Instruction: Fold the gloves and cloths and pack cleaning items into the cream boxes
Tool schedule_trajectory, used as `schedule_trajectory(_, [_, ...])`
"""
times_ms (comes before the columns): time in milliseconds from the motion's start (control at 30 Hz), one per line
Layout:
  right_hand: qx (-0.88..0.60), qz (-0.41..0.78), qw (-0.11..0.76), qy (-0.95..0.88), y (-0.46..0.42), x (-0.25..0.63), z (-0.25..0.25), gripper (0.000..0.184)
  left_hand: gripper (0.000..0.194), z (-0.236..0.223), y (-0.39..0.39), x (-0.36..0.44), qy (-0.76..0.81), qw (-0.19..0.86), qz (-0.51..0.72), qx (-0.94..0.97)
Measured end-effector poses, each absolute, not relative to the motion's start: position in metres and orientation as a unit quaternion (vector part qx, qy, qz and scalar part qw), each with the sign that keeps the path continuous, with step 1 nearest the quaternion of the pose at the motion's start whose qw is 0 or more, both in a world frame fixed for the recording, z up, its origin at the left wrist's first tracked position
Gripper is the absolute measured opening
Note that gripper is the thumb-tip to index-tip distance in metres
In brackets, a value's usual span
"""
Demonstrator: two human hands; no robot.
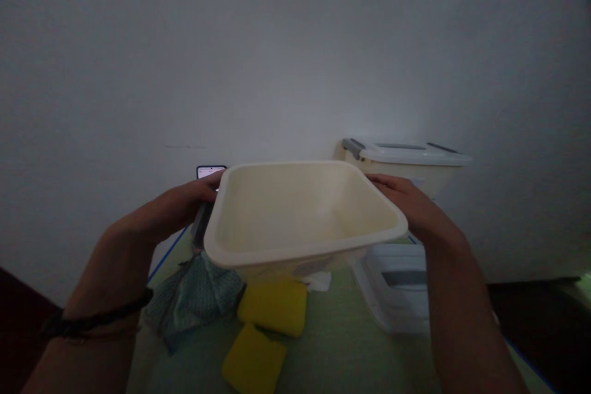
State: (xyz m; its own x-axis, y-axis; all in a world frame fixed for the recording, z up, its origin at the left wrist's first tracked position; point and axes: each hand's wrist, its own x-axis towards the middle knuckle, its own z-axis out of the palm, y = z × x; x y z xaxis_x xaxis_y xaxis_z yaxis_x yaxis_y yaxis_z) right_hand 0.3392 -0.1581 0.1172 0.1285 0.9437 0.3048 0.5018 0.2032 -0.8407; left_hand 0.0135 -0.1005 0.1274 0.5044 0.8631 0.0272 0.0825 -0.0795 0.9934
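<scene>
A cream plastic storage bin [295, 203] is held up above the table, its open top tilted toward me and its inside bare. My left hand [201, 191] grips its left side, with the fingertips hidden behind the wall. On the opposite side my right hand [399, 197] is closed on the bin, fingers partly out of sight. Below it lie two yellow sponges [272, 308], one nearer to me than the other. A crumpled grey-green cloth [198, 295] rests to their left. To the right, a translucent lid [392, 295] with a grey handle lies flat, partly behind my right forearm.
Against the wall at the back right stands a second cream bin [401, 169] with its lid on. A phone [210, 171] with a lit screen is propped behind my left hand. Blue tape edges the green tabletop [351, 357]. A white scrap [319, 281] lies under the bin.
</scene>
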Motion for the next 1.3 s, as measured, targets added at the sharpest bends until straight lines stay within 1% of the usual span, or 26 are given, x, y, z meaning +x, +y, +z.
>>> schedule_trajectory(67, [-0.588, 0.237, 0.478, -0.608, -0.158, 0.337, 0.118, 0.029, 0.053, 0.126, -0.099, 0.012, 0.363, 0.572, 0.339, 0.653])
schedule_trajectory(200, [-0.582, 0.265, 0.496, -0.588, -0.160, 0.333, 0.119, 0.041, 0.051, 0.124, -0.096, 0.011, 0.371, 0.560, 0.339, 0.659])
schedule_trajectory(233, [-0.579, 0.268, 0.494, -0.592, -0.159, 0.333, 0.119, 0.041, 0.051, 0.125, -0.096, 0.011, 0.374, 0.556, 0.339, 0.660])
schedule_trajectory(400, [-0.565, 0.231, 0.463, -0.643, -0.157, 0.337, 0.117, 0.030, 0.050, 0.127, -0.099, 0.014, 0.382, 0.555, 0.348, 0.653])
schedule_trajectory(633, [-0.554, 0.265, 0.453, -0.646, -0.167, 0.341, 0.120, 0.033, 0.048, 0.131, -0.103, 0.017, 0.352, 0.600, 0.381, 0.609])
schedule_trajectory(800, [-0.577, 0.265, 0.425, -0.645, -0.182, 0.364, 0.119, 0.032, 0.038, 0.125, -0.103, 0.030, 0.307, 0.640, 0.340, 0.616])
schedule_trajectory(900, [-0.607, 0.244, 0.414, -0.634, -0.193, 0.388, 0.116, 0.029, 0.038, 0.117, -0.104, 0.051, 0.296, 0.648, 0.324, 0.623])
schedule_trajectory(967, [-0.622, 0.239, 0.408, -0.624, -0.202, 0.406, 0.113, 0.028, 0.038, 0.112, -0.108, 0.068, 0.299, 0.628, 0.320, 0.643])
schedule_trajectory(1133, [-0.646, 0.255, 0.415, -0.588, -0.224, 0.446, 0.106, 0.028, 0.035, 0.105, -0.124, 0.108, 0.310, 0.524, 0.312, 0.730])
schedule_trajectory(1233, [-0.680, 0.247, 0.422, -0.547, -0.235, 0.473, 0.101, 0.030, 0.035, 0.103, -0.132, 0.132, 0.289, 0.519, 0.308, 0.743])
schedule_trajectory(1300, [-0.697, 0.230, 0.431, -0.525, -0.239, 0.491, 0.097, 0.028, 0.037, 0.098, -0.134, 0.149, 0.277, 0.529, 0.306, 0.742])
